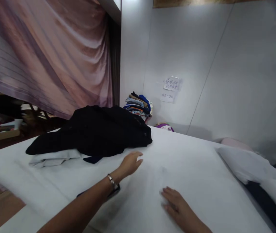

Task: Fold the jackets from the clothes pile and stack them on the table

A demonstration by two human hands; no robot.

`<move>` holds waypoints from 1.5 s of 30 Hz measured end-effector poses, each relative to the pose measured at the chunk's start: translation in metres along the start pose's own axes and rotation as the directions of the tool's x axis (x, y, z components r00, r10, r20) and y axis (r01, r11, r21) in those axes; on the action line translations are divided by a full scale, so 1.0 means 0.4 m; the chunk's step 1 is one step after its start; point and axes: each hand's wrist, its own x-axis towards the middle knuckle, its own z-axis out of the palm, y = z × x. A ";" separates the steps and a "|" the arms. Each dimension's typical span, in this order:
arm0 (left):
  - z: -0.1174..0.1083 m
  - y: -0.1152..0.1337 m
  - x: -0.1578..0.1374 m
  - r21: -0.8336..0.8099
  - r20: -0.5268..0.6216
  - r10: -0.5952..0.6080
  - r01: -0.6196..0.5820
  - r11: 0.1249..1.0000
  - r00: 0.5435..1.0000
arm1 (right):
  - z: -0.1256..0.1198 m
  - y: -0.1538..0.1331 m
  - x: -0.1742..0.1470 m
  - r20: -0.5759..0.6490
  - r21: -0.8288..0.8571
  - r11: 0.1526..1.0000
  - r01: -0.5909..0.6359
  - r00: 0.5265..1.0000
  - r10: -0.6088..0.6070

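My left hand [129, 164] reaches over the white-covered table [196, 168], just in front of a heap of black clothing [99, 129]. Its thumb and fingers are apart with nothing between them, and a metal band circles the wrist. Lower and to the right, my right hand [176, 205] is slightly blurred, its fingers spread over the white surface and holding nothing. A folded pale grey cloth [55, 158] pokes out from beneath the black heap. Under my left forearm lies a flat dark object [113, 193], mostly hidden, whose kind I cannot make out.
Folded clothes [138, 105] are stacked beyond the table's far edge, against a pale wall [239, 77] with handwritten paper signs [170, 84]. White and dark fabric [254, 168] lies along the right edge. A pink curtain [75, 51] hangs at the left.
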 end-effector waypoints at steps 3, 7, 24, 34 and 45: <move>-0.041 -0.052 0.076 0.358 -0.056 0.105 -0.078 0.931 0.993 | 0.029 -0.047 0.041 0.055 0.051 0.997 0.064 0.996 -0.067; -0.047 -0.123 0.167 0.648 0.017 0.190 -0.155 0.746 0.982 | 0.083 -0.051 0.089 -0.009 0.086 0.975 0.203 0.979 -0.203; -0.143 -0.094 0.339 0.636 -0.042 0.092 -0.045 0.771 0.995 | 0.090 -0.024 0.120 0.039 0.166 0.955 0.245 0.966 -0.255; -0.358 0.140 0.378 0.573 -0.314 0.173 0.041 0.819 0.934 | 0.073 -0.029 0.128 -0.134 0.704 0.710 -0.002 0.982 0.136; -0.063 0.498 0.274 0.293 -0.028 0.420 -0.395 0.871 0.907 | -0.119 0.022 0.105 -0.308 0.951 0.137 0.278 0.894 0.326</move>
